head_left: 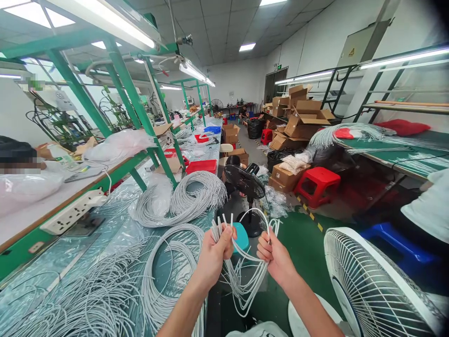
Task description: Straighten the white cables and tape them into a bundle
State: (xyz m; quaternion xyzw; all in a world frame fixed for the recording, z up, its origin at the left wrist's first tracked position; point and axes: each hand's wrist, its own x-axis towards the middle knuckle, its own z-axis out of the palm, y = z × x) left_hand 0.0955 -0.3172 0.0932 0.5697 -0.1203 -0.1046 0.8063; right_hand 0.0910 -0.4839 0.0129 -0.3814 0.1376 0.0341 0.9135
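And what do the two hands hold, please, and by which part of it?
Thin, round, whitish, plastic-looking cables: the left hand grips a bundle near its ends; the right hand holds strands near visible ends too.

Two hands [218,244] [275,255] gripping pale cables [258,275], coiled bundles [211,193] on a workbench [161,269], white fan [373,276] at lower right

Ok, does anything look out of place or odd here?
Mostly untidiness: loose wires at lower left lie tangled, unlike the coiled bundle beside them; crumpled clear plastic litters the floor beside the black fan; open cartons farther back lean at angles. The white wires in the left hand and right hand show no obvious damage.
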